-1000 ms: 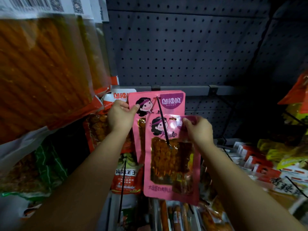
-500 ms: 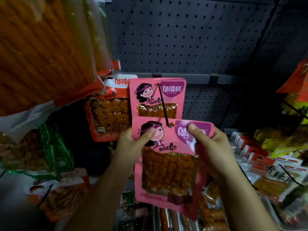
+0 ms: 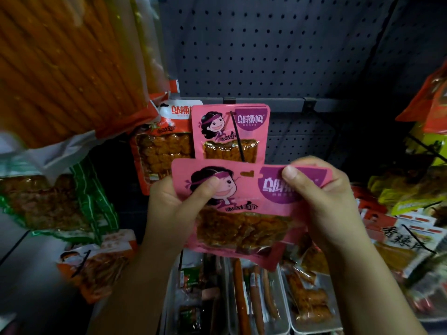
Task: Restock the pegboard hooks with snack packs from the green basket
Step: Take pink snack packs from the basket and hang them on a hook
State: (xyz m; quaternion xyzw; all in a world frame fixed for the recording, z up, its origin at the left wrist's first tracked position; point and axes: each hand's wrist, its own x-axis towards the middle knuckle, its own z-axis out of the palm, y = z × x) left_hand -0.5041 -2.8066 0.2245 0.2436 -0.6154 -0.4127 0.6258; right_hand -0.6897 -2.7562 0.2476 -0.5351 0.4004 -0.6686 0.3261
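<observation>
I hold a pink snack pack [image 3: 244, 204] with a cartoon face in both hands, just below and in front of a black pegboard hook [image 3: 238, 139]. My left hand [image 3: 174, 209] pinches its left upper part, thumb on the face. My right hand [image 3: 324, 199] pinches its right upper corner over the purple label. The pack's hang slot [image 3: 246, 174] sits below the hook's tip. Another pink pack [image 3: 229, 134] of the same kind hangs on that hook against the grey pegboard [image 3: 278, 49]. The green basket is out of view.
An orange-red pack [image 3: 159, 151] hangs left of the pink one. Big bags of orange sticks [image 3: 60, 64] fill the upper left. Green-edged packs [image 3: 55, 204] hang lower left, yellow and red packs [image 3: 411, 194] at right. Trays of sausages [image 3: 254, 298] lie below.
The held pink pack has come down and toward me, off the hook it was on a second ago. My left hand left the hanging pack and now grips the held one.
</observation>
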